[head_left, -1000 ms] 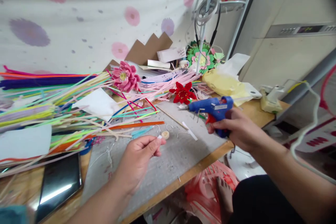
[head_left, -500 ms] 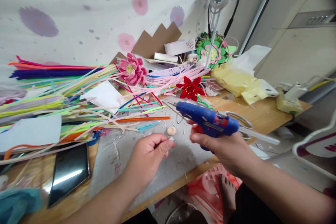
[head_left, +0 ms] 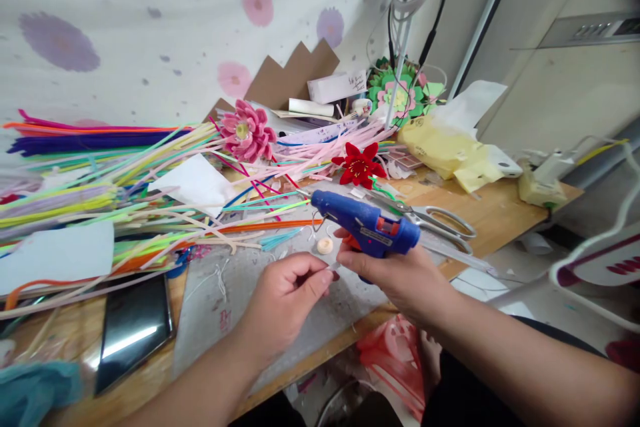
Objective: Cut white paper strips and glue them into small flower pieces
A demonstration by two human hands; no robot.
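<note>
My right hand (head_left: 395, 273) is wrapped round the handle of a blue hot glue gun (head_left: 360, 220), its nozzle pointing left above the table and a clear glue stick trailing from its back. My left hand (head_left: 295, 297) is closed in a pinch on a small whitish piece (head_left: 332, 267), too small to make out. The two hands are close together over a grey mat (head_left: 210, 333). Just beyond the left fingertips lies a small cream round piece (head_left: 325, 245). Scissors (head_left: 445, 221) rest behind the glue gun.
Bundles of coloured pipe cleaners (head_left: 100, 140) cover the left and back. A pink flower (head_left: 247, 130) and a red flower (head_left: 359, 165) lie among them. A dark phone (head_left: 134, 333) sits at the left. Yellow plastic wrapping (head_left: 440, 147) and a power strip (head_left: 543, 183) stand at the right.
My right hand has brought the glue gun left, nearer to my left hand. The left hand keeps its pinch, and the view has shifted slightly.
</note>
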